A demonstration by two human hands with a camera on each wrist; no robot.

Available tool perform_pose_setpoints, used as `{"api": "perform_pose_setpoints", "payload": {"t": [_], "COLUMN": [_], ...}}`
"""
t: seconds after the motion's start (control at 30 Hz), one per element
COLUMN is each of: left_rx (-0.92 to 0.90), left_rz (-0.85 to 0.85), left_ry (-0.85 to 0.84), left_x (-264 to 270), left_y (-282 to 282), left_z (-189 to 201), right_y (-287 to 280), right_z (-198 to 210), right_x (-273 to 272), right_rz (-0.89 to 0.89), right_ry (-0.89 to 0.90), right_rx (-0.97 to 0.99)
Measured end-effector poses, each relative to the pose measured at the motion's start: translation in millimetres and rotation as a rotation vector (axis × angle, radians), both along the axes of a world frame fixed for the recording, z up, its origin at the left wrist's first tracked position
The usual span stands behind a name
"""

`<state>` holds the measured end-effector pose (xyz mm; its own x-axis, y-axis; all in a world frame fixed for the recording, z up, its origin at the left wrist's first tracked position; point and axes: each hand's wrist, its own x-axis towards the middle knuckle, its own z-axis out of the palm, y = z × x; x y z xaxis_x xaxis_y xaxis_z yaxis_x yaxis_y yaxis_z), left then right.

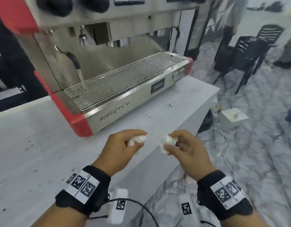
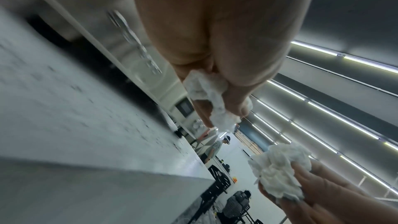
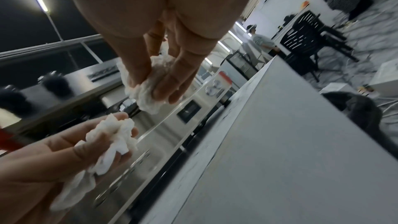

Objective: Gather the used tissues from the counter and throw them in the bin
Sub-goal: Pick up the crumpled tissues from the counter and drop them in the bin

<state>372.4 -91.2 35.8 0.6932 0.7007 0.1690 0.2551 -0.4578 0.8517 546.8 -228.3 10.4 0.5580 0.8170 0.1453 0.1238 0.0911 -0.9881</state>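
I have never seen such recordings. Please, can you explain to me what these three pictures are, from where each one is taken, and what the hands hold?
There is no robot here: the two grips are a person's bare hands. The wide picture comes from a camera worn on the head, looking forward and down. The other two come from cameras at the black wristbands, each looking along one hand, so the room appears tilted in them. The left grip pinches a crumpled white tissue. The right grip pinches a second tissue. The two wads are apart and held in the air. Near them is a white counter, which carries dark specks and a steel-and-red espresso machine.
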Motion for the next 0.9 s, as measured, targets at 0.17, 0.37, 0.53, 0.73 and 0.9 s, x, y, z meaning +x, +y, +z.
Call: {"api": "perform_pose_setpoints", "payload": {"t": [0.17, 0.37, 0.53, 0.73, 0.9], "left_rx": [0.073, -0.028, -0.127, 0.04, 0.038], "left_rz": [-0.08, -0.285, -0.395, -0.459, -0.395], "left_ry": [0.036, 0.147, 0.172, 0.204, 0.116], "left_x": [113.9, 223.9, 303.9, 410.4, 517.4], "left_y": [-42.8, -78.8, -82.4, -50.1, 2.5], "left_z": [-4.4, -5.6, -10.0, -37.0, -45.3], "right_y": [-68.6, -124.8, -133.3, -114.2, -71.2], "right_z": [0.8, -11.5, -22.7, -38.6, -40.5], "right_x": [98.7, 190.0, 251.7, 336.2, 430.0], "right_rz": [-0.138, -0.257, -0.355, -0.422, -0.504], "right_ry": [-0.015, -0.031, -0.001, 0.018, 0.026], "right_rx": [0.003, -0.078, -0.106, -0.167, -0.2]}}
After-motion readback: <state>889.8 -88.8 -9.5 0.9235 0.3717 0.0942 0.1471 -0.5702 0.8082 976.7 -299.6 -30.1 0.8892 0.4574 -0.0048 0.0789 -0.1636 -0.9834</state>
